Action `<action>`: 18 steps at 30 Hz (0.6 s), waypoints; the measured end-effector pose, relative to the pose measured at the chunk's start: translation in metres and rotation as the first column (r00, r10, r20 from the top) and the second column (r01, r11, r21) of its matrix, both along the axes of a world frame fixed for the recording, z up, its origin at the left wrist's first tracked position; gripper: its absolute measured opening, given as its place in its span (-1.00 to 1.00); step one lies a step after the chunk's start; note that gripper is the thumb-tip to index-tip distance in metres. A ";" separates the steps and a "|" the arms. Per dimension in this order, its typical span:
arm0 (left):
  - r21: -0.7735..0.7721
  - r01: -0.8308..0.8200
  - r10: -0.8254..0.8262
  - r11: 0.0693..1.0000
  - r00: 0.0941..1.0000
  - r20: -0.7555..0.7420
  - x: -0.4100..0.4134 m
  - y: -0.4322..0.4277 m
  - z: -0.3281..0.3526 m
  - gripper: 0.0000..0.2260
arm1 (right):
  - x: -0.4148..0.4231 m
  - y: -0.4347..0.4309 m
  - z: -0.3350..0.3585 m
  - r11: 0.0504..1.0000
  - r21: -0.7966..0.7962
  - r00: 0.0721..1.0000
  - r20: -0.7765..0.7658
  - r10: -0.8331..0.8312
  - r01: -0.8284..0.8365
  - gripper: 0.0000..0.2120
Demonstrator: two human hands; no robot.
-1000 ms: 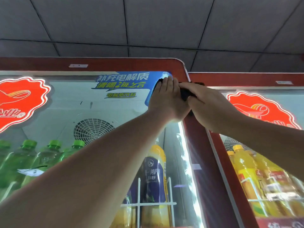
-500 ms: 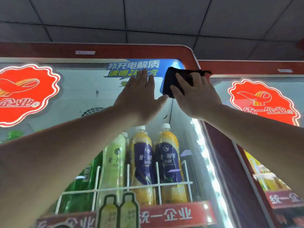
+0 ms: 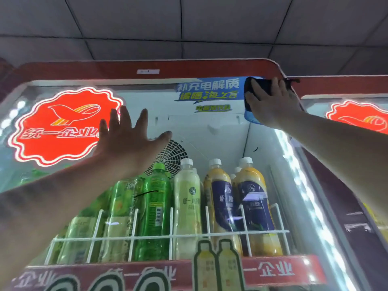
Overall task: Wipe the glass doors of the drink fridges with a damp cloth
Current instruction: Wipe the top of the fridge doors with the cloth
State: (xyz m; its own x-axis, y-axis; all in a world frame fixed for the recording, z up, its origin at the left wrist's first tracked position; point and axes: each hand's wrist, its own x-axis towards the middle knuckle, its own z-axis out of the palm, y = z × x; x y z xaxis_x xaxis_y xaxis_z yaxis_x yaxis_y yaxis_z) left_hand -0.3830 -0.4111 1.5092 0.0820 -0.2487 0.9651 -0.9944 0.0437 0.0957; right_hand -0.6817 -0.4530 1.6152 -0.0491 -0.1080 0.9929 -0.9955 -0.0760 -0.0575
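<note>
cloth [image 3: 257, 86]: glass door [image 3: 147, 99] top-right corner, pinned under flat right hand [image 3: 270, 106]
left hand [image 3: 126, 141]: fingers splayed, empty
next: probably sweep leftward

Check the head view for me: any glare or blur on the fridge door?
Head view: light strip on the right blows out white; left hand is motion-blurred; right hand pressing the cloth reads clearly; wide-angle bends the red frame.

**Bright inside, dim above**

The ceiling [image 3: 189, 24] is dull grey; light comes from inside the fridge [image 3: 210, 68], where a vertical light strip [image 3: 298, 171] blows out white. The red logo [image 3: 60, 127] glows with a halo. The left hand [image 3: 126, 143] is motion-blurred; straight edges bow near the corners.
</note>
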 end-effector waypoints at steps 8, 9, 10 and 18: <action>0.032 0.044 -0.047 0.999 0.996 0.080 0.038 -0.011 -0.009 -0.13 | 0.006 -0.007 -0.040 0.999 -0.031 0.985 -0.170 0.008 -0.014 -0.27; 0.025 0.043 -0.045 0.999 0.995 0.085 0.039 -0.012 -0.009 -0.13 | 0.007 -0.008 -0.045 0.999 -0.038 0.975 -0.222 0.010 -0.019 -0.20; 0.017 0.041 -0.043 0.999 0.995 0.087 0.039 -0.013 -0.009 -0.13 | 0.006 -0.011 -0.050 0.996 -0.085 0.942 -0.334 -0.038 0.010 -0.20; -0.008 0.007 -0.006 1.000 0.995 0.098 0.038 -0.011 -0.007 -0.13 | -0.017 -0.021 -0.044 0.994 -0.107 0.722 -0.685 -0.101 0.038 -0.60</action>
State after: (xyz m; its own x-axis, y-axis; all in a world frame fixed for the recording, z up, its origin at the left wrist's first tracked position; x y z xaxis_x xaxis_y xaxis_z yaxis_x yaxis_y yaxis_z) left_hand -0.3454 -0.4218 1.5023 -0.0145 -0.2405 0.9706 -0.9987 0.0508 -0.0024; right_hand -0.6982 -0.4742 1.5714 0.6466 -0.0517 0.7611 -0.7612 0.0226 0.6482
